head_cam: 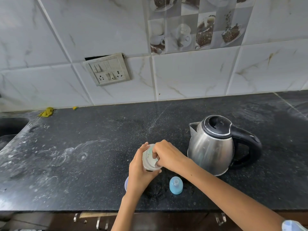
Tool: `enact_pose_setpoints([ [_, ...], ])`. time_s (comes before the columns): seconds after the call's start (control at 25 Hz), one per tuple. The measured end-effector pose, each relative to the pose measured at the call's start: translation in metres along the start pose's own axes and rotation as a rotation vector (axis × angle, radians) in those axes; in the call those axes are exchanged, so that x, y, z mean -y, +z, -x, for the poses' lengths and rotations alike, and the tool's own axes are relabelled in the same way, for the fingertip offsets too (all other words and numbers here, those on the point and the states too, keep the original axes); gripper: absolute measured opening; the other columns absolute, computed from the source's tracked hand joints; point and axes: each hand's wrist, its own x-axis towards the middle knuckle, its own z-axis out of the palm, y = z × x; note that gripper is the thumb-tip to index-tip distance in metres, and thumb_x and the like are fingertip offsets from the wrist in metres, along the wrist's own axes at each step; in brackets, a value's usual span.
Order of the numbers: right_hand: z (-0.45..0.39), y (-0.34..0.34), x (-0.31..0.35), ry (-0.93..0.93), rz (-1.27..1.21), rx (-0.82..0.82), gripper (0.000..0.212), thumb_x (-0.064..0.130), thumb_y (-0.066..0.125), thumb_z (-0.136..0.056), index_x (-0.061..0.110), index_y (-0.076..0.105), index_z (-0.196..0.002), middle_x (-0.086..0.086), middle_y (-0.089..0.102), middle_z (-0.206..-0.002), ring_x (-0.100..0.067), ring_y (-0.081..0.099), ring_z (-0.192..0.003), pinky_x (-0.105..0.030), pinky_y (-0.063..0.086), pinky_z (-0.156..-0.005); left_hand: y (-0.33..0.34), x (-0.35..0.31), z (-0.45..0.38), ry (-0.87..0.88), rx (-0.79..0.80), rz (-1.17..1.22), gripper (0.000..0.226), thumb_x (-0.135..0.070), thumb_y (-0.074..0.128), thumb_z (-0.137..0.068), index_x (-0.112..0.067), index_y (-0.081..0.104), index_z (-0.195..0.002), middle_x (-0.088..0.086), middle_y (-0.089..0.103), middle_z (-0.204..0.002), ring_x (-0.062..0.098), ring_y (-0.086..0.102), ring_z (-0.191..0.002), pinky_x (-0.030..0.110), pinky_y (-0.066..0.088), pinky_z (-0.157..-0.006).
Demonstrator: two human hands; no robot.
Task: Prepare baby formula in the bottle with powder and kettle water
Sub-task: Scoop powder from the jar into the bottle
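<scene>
The bottle (150,158) is off the counter (100,164), tilted between your two hands above the front half of the dark stone, right of centre. Your left hand (141,174) wraps its fingers closed around the lower body of the bottle from the left. Your right hand (168,155) comes over from the right, and its fingertips pinch something at the bottle's open mouth; what they hold is too hidden to tell.

Just right of your right hand, the steel kettle (215,145) stands upright, lid shut, spout toward the back wall and black handle pointing to the right edge. Your right forearm passes close by its base.

In front of the bottle, near the front edge, the blue bottle cap (176,185) lies on the counter, apart from both hands. A pale round rim (126,183) peeks out from under your left wrist; you cannot tell what it is.

The left half of the counter is open, streaked with white powder marks, running to the sink (11,125) at the left edge. A yellow cloth (46,112) sits at the back edge.
</scene>
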Motion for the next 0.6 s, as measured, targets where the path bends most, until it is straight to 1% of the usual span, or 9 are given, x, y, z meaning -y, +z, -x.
enact_pose_setpoints([
  [0.12, 0.003, -0.004, -0.003, -0.065, 0.001, -0.03, 0.023, 0.002, 0.055, -0.092, 0.0, 0.067, -0.111, -0.019, 0.066, -0.109, -0.036, 0.064, -0.101, -0.039, 0.052, -0.082, -0.005, 0.0, -0.003, -0.008, 0.005, -0.004, 0.086, -0.013, 0.092, -0.054, -0.024, 0.05, -0.128, -0.018, 0.053, -0.137, 0.003, 0.057, -0.117, 0.035, 0.051, -0.096],
  [0.2, 0.002, -0.006, 0.0, -0.078, 0.082, 0.001, 0.025, 0.001, 0.052, -0.094, 0.001, 0.068, -0.113, -0.017, 0.065, -0.103, -0.034, 0.066, -0.097, -0.034, 0.05, -0.075, -0.007, 0.0, -0.004, -0.016, 0.014, -0.009, 0.087, -0.012, 0.091, -0.052, -0.025, 0.05, -0.127, -0.022, 0.052, -0.136, 0.003, 0.057, -0.117, 0.037, 0.051, -0.096],
  [0.28, -0.001, -0.003, 0.001, -0.068, 0.137, 0.052, 0.026, 0.002, 0.053, -0.094, 0.004, 0.068, -0.116, -0.015, 0.067, -0.104, -0.032, 0.068, -0.096, -0.03, 0.047, -0.07, -0.009, 0.0, -0.004, -0.018, 0.021, -0.013, 0.087, -0.012, 0.091, -0.052, -0.028, 0.049, -0.126, -0.023, 0.052, -0.136, 0.003, 0.056, -0.117, 0.037, 0.05, -0.097],
  [0.36, -0.002, -0.005, 0.001, -0.06, 0.156, 0.095, 0.026, 0.004, 0.054, -0.095, 0.003, 0.067, -0.117, -0.015, 0.069, -0.103, -0.028, 0.066, -0.095, -0.029, 0.045, -0.071, -0.011, 0.0, -0.002, -0.013, 0.024, -0.021, 0.087, -0.013, 0.092, -0.052, -0.032, 0.048, -0.124, -0.023, 0.051, -0.136, 0.003, 0.056, -0.118, 0.034, 0.051, -0.096],
  [0.4, -0.001, -0.006, 0.001, -0.067, 0.175, 0.109, 0.024, 0.005, 0.053, -0.096, 0.003, 0.065, -0.117, -0.014, 0.067, -0.097, -0.026, 0.063, -0.091, -0.03, 0.043, -0.072, -0.011, -0.001, -0.002, -0.007, 0.028, -0.027, 0.087, -0.014, 0.092, -0.051, -0.035, 0.048, -0.124, -0.023, 0.051, -0.136, 0.002, 0.056, -0.118, 0.031, 0.051, -0.095],
  [0.44, 0.0, -0.007, -0.001, -0.074, 0.161, 0.102, 0.023, 0.004, 0.051, -0.096, 0.002, 0.064, -0.115, -0.013, 0.064, -0.09, -0.024, 0.057, -0.085, -0.031, 0.043, -0.074, -0.011, -0.001, -0.001, -0.002, 0.033, -0.03, 0.088, -0.015, 0.092, -0.051, -0.036, 0.047, -0.124, -0.023, 0.051, -0.136, 0.001, 0.055, -0.117, 0.029, 0.05, -0.095],
  [0.48, 0.0, -0.006, -0.004, -0.108, 0.146, 0.045, 0.022, 0.003, 0.049, -0.095, 0.001, 0.065, -0.11, -0.013, 0.06, -0.085, -0.023, 0.051, -0.081, -0.033, 0.044, -0.074, -0.011, -0.002, -0.001, 0.002, 0.038, -0.032, 0.088, -0.015, 0.092, -0.051, -0.036, 0.048, -0.124, -0.024, 0.05, -0.136, 0.0, 0.056, -0.116, 0.026, 0.05, -0.094],
  [0.52, 0.002, -0.005, -0.005, -0.142, 0.145, -0.013, 0.02, 0.002, 0.049, -0.094, 0.0, 0.066, -0.106, -0.012, 0.054, -0.081, -0.023, 0.047, -0.078, -0.034, 0.043, -0.072, -0.011, -0.002, -0.001, 0.005, 0.045, -0.034, 0.088, -0.015, 0.092, -0.051, -0.035, 0.048, -0.124, -0.025, 0.05, -0.136, -0.001, 0.056, -0.116, 0.023, 0.049, -0.094],
  [0.6, 0.008, -0.006, -0.002, -0.179, 0.256, 0.002, 0.014, -0.002, 0.053, -0.09, -0.001, 0.064, -0.098, -0.007, 0.042, -0.069, -0.024, 0.046, -0.074, -0.032, 0.039, -0.061, -0.009, -0.004, -0.001, 0.011, 0.061, -0.042, 0.086, -0.015, 0.091, -0.052, -0.033, 0.049, -0.125, -0.027, 0.05, -0.136, -0.002, 0.055, -0.117, 0.018, 0.047, -0.094],
])
